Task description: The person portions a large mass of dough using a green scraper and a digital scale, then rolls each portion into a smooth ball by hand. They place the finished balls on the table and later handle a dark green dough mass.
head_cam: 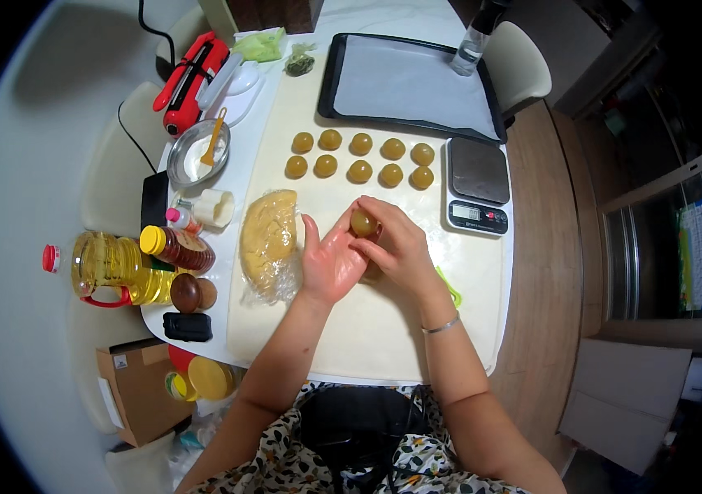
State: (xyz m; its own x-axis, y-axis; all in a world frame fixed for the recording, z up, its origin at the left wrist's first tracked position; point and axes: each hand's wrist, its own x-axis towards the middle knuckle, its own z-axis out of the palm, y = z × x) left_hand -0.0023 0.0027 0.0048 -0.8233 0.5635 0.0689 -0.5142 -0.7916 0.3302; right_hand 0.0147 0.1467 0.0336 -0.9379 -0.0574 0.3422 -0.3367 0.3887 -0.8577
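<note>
My left hand (335, 259) is turned palm up over the cream mat (363, 346), its thumb spread and its palm shiny. My right hand (397, 241) curls its fingers and thumb around a smooth olive-brown ball (363, 223), against the left fingers. Beyond them, several similar balls (360, 171) sit in two rows on the mat. Left of my left hand lies a large yellow dough piece (269, 241) in clear plastic wrap. A brownish lump (372, 275) is mostly hidden beneath my hands. A bright green tool (451, 290) shows partly behind my right wrist.
A digital kitchen scale (479, 170) stands at right. Behind the balls is a paper-lined baking tray (413, 86) with a bottle (469, 52) at its corner. Along the left stand a glass bowl (193, 163) of white powder with an orange spatula (212, 142), and an oil jug (104, 265).
</note>
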